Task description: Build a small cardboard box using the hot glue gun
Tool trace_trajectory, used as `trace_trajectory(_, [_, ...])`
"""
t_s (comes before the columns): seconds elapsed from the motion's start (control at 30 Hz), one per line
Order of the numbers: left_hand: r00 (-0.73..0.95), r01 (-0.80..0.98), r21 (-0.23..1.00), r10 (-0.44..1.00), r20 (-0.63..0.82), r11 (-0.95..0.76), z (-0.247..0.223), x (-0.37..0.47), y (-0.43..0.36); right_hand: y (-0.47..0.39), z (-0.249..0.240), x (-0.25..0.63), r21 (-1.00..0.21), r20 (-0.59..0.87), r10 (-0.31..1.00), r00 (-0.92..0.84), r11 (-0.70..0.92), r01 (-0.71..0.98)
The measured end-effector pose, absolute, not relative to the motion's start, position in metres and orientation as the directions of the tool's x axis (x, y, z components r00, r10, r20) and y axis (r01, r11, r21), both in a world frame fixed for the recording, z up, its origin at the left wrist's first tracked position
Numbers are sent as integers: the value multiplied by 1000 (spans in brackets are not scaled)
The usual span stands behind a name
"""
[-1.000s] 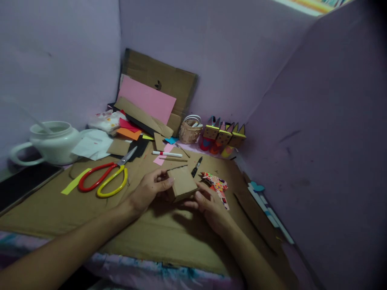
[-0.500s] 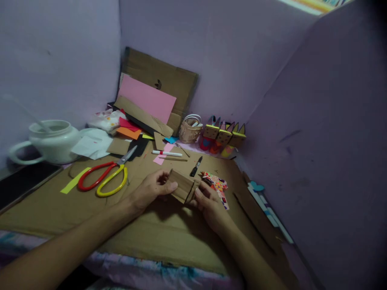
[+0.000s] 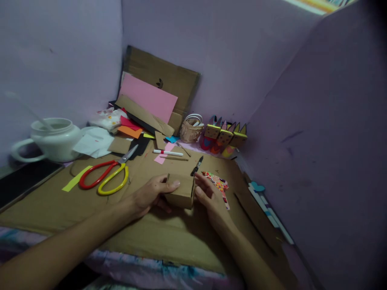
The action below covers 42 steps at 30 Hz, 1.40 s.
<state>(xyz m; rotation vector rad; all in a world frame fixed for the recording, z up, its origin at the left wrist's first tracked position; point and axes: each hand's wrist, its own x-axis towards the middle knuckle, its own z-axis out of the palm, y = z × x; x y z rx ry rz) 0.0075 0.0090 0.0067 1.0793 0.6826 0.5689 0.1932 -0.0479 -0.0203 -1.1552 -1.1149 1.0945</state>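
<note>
A small brown cardboard box [image 3: 180,193] is between my hands above the cardboard-covered table. My left hand [image 3: 152,194] grips its left side, thumb on top and fingers beneath. Close against the right edge of the box, my right hand [image 3: 210,198] has its fingers apart. Behind it lie a black marker [image 3: 197,166] and a colourful patterned cutout [image 3: 218,183]. Scissors [image 3: 116,173] with one red and one yellow handle rest to the left, beside a yellow paper strip [image 3: 77,179].
A white mug [image 3: 56,141] and a dark flat device [image 3: 27,183] are at the left. Coloured paper, a pink sheet [image 3: 148,96], a woven basket [image 3: 191,132] and decorated holders [image 3: 225,137] stand at the back. White sticks [image 3: 272,213] line the right wall.
The box has been tilted, so its top and front side now show instead of its open inside. The fingers of my right hand have loosened from its right edge.
</note>
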Motion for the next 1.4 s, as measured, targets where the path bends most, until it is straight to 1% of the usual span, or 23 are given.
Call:
trace_trajectory(0.03, [658,-79,934,722,-214,349,7,7,9,-50,-20,194,-983,181,974,136,179,26])
trace_trajectory(0.07, [649,-66,943,732,-207,326,7,7,10,-52,-19,195,-957,277,954,111,265,115])
trace_trajectory(0.13, [641,-35,964,746,-180,263,8,6,10,-56,-17,195,-877,414,910,8,396,273])
trace_trajectory(0.2, [665,-9,986,737,-118,165,9,4,11,-59,-16,195,-800,486,873,-41,463,381])
trace_trajectory(0.27, [714,-33,998,699,-20,62,8,3,11,-60,-14,195,-761,528,849,-21,484,433])
trace_trajectory(0.33, [737,-69,998,674,58,-10,6,4,11,-61,-13,196,-749,537,844,-4,479,458])
trace_trajectory(0.37, [732,-68,997,678,72,-32,5,4,11,-61,-13,196,-748,532,846,-5,473,466])
trace_trajectory(0.5, [681,45,997,732,15,-62,4,6,10,-62,-14,196,-774,498,867,-4,447,449])
trace_trajectory(0.6, [673,95,992,739,1,-88,7,6,10,-61,-17,196,-795,489,872,1,445,412])
trace_trajectory(0.7, [680,97,990,733,12,-106,9,6,11,-60,-21,197,-807,484,875,6,444,389])
trace_trajectory(0.93, [653,83,992,757,19,-97,9,8,10,-59,-22,199,-794,499,867,6,454,405])
trace_trajectory(1.07, [642,65,993,766,35,-100,9,9,8,-59,-21,197,-806,488,873,16,443,392])
trace_trajectory(1.2, [590,78,986,804,75,-149,7,9,6,-59,-22,194,-829,496,868,32,461,317])
trace_trajectory(1.27, [590,105,977,802,89,-185,5,8,5,-58,-22,194,-830,511,859,36,482,281])
trace_trajectory(1.3, [593,125,968,798,103,-218,4,8,5,-58,-22,194,-824,516,856,31,486,291])
trace_trajectory(1.33, [597,143,953,791,132,-268,2,7,5,-58,-22,195,-811,523,852,21,491,319])
trace_trajectory(1.4, [599,162,896,763,243,-413,-2,6,5,-58,-22,196,-767,547,837,-16,508,391])
